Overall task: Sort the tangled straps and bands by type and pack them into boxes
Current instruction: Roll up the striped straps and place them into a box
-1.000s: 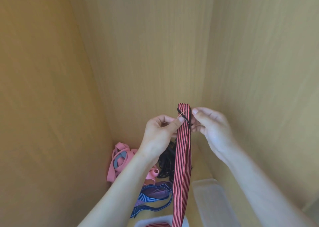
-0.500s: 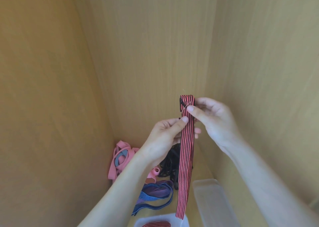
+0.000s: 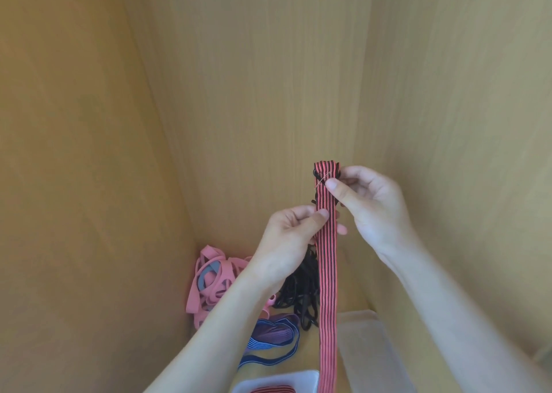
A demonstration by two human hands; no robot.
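Observation:
A long red strap with black stripes [image 3: 327, 288] hangs straight down in front of me. My right hand [image 3: 369, 205] pinches its folded top end, where a thin black cord is caught round it. Lower down, my left hand [image 3: 288, 243] pinches the same strap between thumb and fingers. Below lie a heap of pink bands [image 3: 209, 282], a tangle of black cords [image 3: 301, 294] and a blue and purple band [image 3: 273, 340]. A white box [image 3: 301, 377] at the bottom edge holds another red striped strap [image 3: 273, 389].
Wooden walls close in on the left, back and right. A clear plastic box [image 3: 366, 348] stands on the right of the floor, beside the hanging strap.
Both hands have raised the strap. My right hand stays at the top end, and my left hand has slid lower along the strap.

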